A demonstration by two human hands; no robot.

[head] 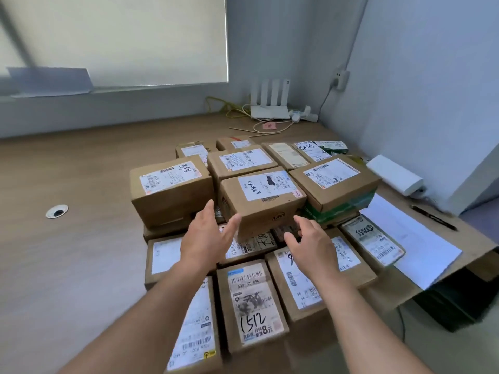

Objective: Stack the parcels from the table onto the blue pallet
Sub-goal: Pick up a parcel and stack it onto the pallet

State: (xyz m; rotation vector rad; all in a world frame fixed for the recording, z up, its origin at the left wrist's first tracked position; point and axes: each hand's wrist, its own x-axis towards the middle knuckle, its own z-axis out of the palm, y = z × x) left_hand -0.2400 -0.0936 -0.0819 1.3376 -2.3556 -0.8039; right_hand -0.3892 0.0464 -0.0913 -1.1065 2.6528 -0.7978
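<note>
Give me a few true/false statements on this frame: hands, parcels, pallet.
1. The left hand and the right hand are both open, fingers spread toward the middle parcel. True.
2. The left hand grips the parcel marked 1512. False: no hand holds it; it lies nearer the camera, between the forearms.
3. A white router stands at the far corner of the table. True.
4. The blue pallet sits beside the table. False: no pallet is in view.
</note>
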